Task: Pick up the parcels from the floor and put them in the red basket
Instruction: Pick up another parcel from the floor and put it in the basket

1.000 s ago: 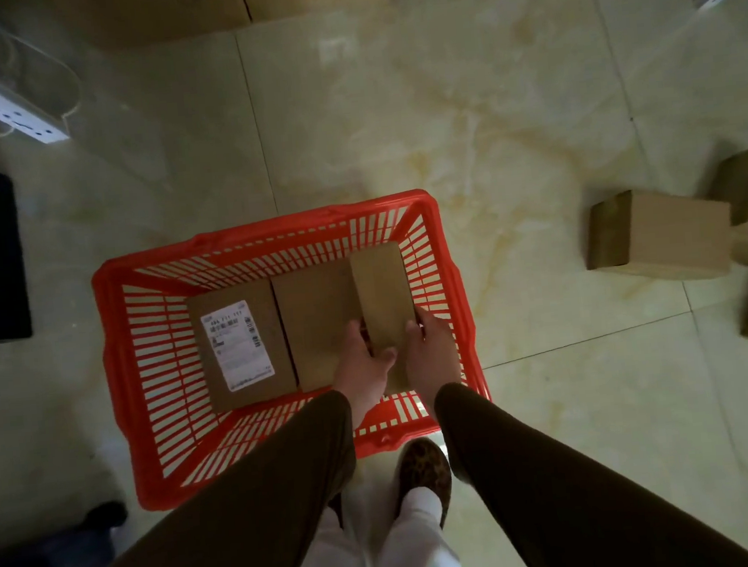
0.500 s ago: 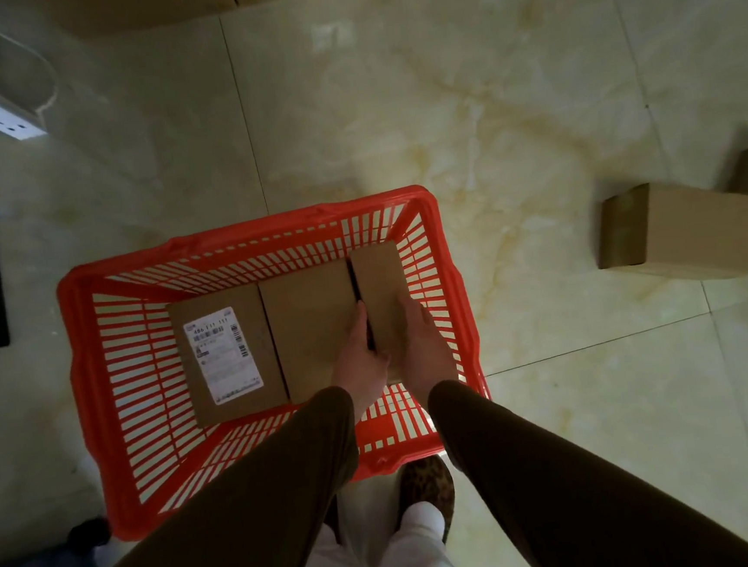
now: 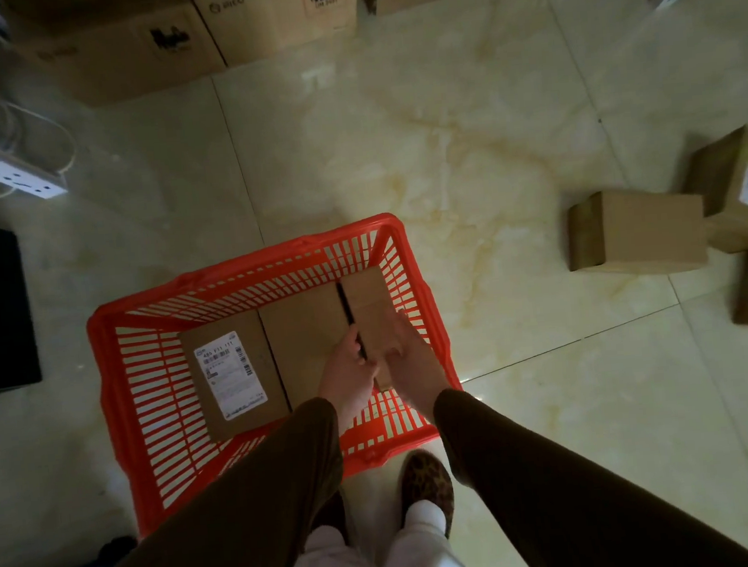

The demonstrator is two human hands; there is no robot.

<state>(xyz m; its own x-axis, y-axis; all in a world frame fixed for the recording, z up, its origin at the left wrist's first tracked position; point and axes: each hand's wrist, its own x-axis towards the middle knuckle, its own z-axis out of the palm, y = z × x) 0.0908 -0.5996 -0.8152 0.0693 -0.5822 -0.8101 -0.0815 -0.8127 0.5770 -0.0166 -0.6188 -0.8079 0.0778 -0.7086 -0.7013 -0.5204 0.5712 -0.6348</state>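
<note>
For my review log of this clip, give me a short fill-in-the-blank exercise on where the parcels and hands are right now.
1. The red basket holds ____ parcels.
2. The white shipping label sits on the ____ parcel in the basket.
3. Both the left hand and the right hand are at the narrow parcel on the basket's ____ side.
4. The plain parcel waiting outside lies on the ____.

Missing words: three; leftmost; right; floor
</note>
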